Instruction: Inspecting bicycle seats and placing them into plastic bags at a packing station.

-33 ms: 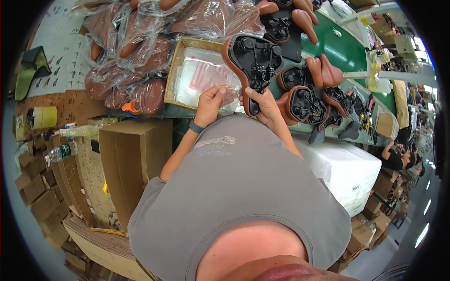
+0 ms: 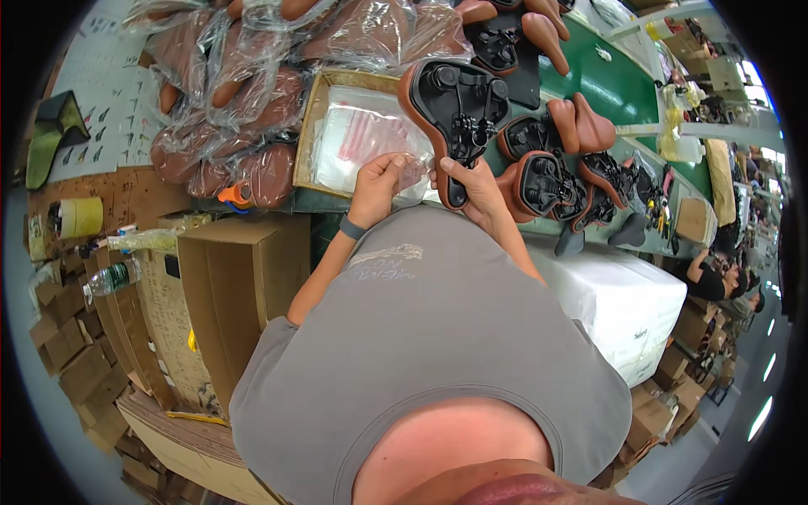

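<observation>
My right hand (image 2: pixel 473 187) grips a brown bicycle saddle (image 2: pixel 454 101) by its narrow nose. The saddle's black underside with rails and clamp faces up. Just to its left, my left hand (image 2: pixel 376 185) pinches the edge of a clear plastic bag (image 2: pixel 412 174), part of which reaches toward the saddle's nose. Beyond the left hand stands a shallow cardboard box (image 2: pixel 305 139) holding a stack of clear plastic bags (image 2: pixel 362 126) with reddish print. Whether my right fingertips also touch the plastic bag, I cannot tell.
Bagged brown saddles (image 2: pixel 261 101) are piled at the left back. Several unbagged saddles (image 2: pixel 543 185) lie on the green bench (image 2: pixel 623 84) at right. A tall open carton (image 2: pixel 244 244) stands at my left, a white wrapped box (image 2: pixel 623 303) at my right. People (image 2: pixel 715 278) work farther right.
</observation>
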Demonstrator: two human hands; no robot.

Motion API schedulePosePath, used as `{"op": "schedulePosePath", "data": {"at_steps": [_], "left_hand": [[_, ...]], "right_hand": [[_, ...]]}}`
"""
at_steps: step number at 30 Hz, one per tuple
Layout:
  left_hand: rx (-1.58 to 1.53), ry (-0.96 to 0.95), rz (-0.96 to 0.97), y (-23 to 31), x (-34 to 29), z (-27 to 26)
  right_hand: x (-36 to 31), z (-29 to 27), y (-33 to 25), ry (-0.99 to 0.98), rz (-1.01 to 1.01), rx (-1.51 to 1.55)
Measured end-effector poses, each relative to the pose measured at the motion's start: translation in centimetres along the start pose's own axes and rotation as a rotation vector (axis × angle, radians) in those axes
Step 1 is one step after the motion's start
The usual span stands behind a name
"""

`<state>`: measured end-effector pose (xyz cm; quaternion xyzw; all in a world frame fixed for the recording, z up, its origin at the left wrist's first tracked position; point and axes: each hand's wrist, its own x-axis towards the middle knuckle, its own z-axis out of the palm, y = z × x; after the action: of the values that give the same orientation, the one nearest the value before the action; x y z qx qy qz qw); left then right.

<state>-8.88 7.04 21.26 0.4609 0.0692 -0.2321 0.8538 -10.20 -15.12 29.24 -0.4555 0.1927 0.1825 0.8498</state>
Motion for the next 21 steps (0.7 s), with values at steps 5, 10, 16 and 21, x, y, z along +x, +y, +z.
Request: {"op": "schedulePosePath", "data": {"at_steps": [5,10,16,21], "left_hand": [[-0.206,-0.047,-0.075,2.3,1.6,2.2],[-0.237,0.003,0.129,8.0,3.2,1.2],[0.875,-0.217,0.226,8.6,3.7,5.8],[0.259,-0.267,-0.115,5.7,3.0,4.2]], "right_hand": [[0.1,-2.0,-1.2,-0.040,-0.139,-0.011],[-1.1,-4.7,-3.1,0.078,-0.200,0.039],[-2.8,-2.1,-5.4,-0.152,0.062,0.117],[-1.4,-1.8,-4.7,-0.036,0.075,0.076]]}}
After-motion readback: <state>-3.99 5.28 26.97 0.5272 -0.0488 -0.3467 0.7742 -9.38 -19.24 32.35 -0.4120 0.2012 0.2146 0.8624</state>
